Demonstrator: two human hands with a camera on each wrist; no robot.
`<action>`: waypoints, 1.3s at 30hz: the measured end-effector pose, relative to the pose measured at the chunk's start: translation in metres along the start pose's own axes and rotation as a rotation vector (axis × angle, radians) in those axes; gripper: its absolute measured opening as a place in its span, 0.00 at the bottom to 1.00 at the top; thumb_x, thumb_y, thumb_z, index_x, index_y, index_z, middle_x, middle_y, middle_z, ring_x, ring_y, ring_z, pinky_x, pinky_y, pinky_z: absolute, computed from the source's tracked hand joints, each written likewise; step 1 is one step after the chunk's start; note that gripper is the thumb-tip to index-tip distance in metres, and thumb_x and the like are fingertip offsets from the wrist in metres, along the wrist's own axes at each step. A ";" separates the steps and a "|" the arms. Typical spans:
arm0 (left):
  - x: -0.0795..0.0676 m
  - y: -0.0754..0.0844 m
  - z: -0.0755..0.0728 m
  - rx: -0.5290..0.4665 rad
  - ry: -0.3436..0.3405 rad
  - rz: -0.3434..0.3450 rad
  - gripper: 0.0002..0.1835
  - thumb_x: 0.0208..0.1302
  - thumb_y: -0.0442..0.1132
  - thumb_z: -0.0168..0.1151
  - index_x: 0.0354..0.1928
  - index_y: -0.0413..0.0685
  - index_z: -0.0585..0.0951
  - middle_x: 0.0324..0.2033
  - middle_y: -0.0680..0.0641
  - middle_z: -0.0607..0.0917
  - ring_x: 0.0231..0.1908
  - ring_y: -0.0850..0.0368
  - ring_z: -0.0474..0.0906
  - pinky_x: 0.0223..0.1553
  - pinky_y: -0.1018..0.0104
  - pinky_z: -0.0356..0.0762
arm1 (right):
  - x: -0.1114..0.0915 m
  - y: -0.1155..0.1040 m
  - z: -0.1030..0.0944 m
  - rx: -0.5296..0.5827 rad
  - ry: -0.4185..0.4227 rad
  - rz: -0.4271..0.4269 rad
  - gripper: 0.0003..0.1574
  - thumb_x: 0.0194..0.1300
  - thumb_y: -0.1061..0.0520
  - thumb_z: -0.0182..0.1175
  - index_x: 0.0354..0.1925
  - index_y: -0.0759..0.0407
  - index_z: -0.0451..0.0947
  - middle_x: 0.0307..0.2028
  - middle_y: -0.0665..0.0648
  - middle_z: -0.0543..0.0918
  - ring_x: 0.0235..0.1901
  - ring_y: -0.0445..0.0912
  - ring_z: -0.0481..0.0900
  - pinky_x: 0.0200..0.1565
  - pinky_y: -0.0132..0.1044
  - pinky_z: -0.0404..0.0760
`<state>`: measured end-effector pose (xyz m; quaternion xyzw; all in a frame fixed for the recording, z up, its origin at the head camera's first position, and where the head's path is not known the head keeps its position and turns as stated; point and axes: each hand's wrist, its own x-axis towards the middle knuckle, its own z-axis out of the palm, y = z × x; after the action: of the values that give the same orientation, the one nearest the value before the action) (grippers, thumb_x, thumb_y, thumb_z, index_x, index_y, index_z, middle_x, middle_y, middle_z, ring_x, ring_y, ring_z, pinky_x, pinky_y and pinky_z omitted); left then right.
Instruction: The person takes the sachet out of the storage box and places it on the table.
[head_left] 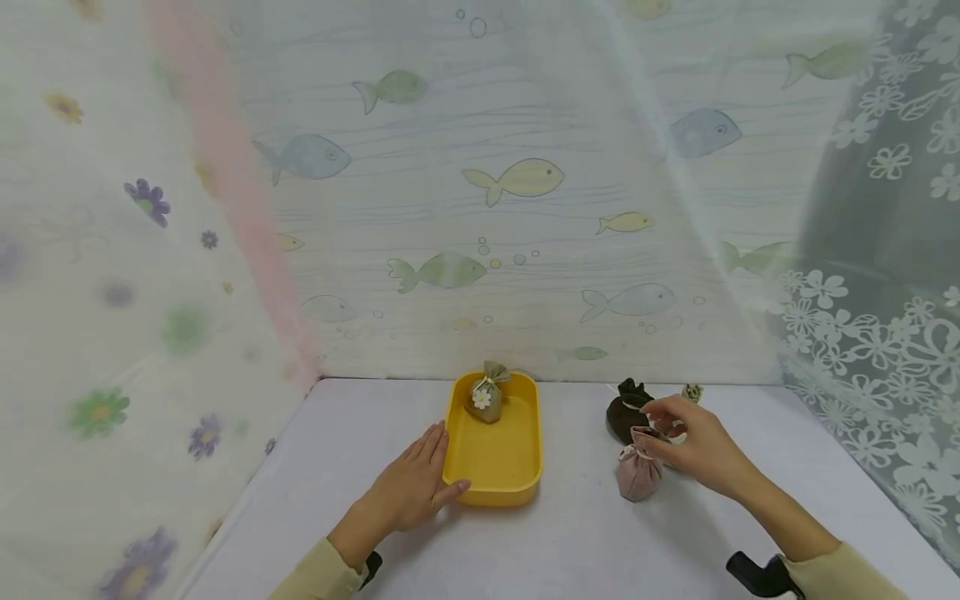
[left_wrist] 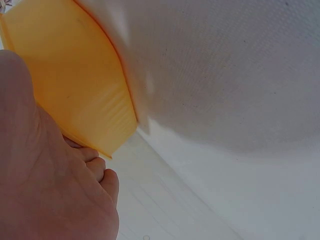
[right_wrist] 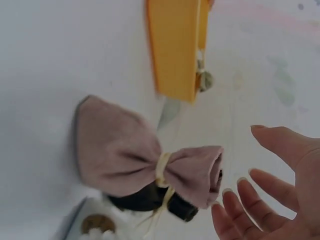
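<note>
My left hand (head_left: 408,482) rests against the left side of a yellow plastic tray (head_left: 492,467), fingers straight along its wall and thumb at the near corner. Inside the tray, at the far end, sits an olive drawstring pouch (head_left: 486,400) with a white flower. On the right, my right hand (head_left: 701,446) hovers at the neck of a pink drawstring pouch (head_left: 639,477). In the right wrist view its fingers are spread just off the pouch's gathered top, holding nothing. A dark pouch (head_left: 622,419) stands right behind the pink one.
Another pouch with a greenish top (head_left: 692,392) is mostly hidden behind my right hand. Low in the right wrist view, a pale item with a brown patch (right_wrist: 97,223) is partly visible. A fish-patterned curtain (head_left: 525,317) hangs along the back edge of the white table (head_left: 585,542).
</note>
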<state>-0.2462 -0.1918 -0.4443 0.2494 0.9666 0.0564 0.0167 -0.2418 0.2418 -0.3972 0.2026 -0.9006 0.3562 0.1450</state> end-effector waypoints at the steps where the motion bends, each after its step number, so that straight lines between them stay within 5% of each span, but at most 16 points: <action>1: 0.000 -0.001 0.001 0.004 -0.001 0.001 0.51 0.76 0.70 0.39 0.78 0.28 0.54 0.79 0.32 0.50 0.79 0.40 0.47 0.76 0.43 0.52 | 0.003 -0.003 0.002 0.012 -0.004 -0.003 0.23 0.62 0.57 0.74 0.53 0.63 0.81 0.44 0.54 0.83 0.41 0.50 0.80 0.40 0.38 0.84; 8: 0.001 -0.004 0.005 0.010 0.011 0.011 0.53 0.75 0.73 0.35 0.78 0.29 0.53 0.79 0.33 0.50 0.79 0.40 0.47 0.76 0.44 0.52 | 0.030 -0.019 0.021 0.034 -0.030 -0.059 0.22 0.62 0.56 0.74 0.52 0.63 0.82 0.41 0.52 0.82 0.40 0.52 0.80 0.40 0.35 0.83; 20: 0.001 -0.002 0.001 0.005 0.001 0.003 0.51 0.76 0.70 0.39 0.77 0.29 0.55 0.79 0.32 0.51 0.79 0.40 0.47 0.76 0.44 0.53 | 0.084 -0.035 0.071 0.132 -0.159 0.026 0.27 0.66 0.52 0.71 0.58 0.63 0.79 0.48 0.59 0.82 0.47 0.55 0.80 0.50 0.48 0.84; 28: 0.000 -0.001 -0.002 0.028 0.000 0.002 0.51 0.76 0.71 0.37 0.77 0.29 0.55 0.79 0.33 0.52 0.79 0.41 0.48 0.77 0.46 0.53 | 0.124 -0.047 0.100 0.230 -0.233 0.223 0.31 0.67 0.49 0.69 0.62 0.65 0.77 0.54 0.64 0.82 0.52 0.54 0.80 0.52 0.49 0.84; 39: 0.003 -0.007 0.009 0.048 0.017 0.005 0.54 0.74 0.75 0.29 0.79 0.32 0.55 0.80 0.35 0.50 0.80 0.44 0.47 0.77 0.48 0.53 | 0.156 -0.050 0.139 0.471 -0.253 0.529 0.40 0.71 0.50 0.65 0.68 0.74 0.66 0.67 0.72 0.71 0.65 0.63 0.70 0.69 0.59 0.69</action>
<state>-0.2517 -0.1960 -0.4545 0.2518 0.9671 0.0355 0.0026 -0.3714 0.0704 -0.4032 0.0333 -0.8261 0.5508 -0.1146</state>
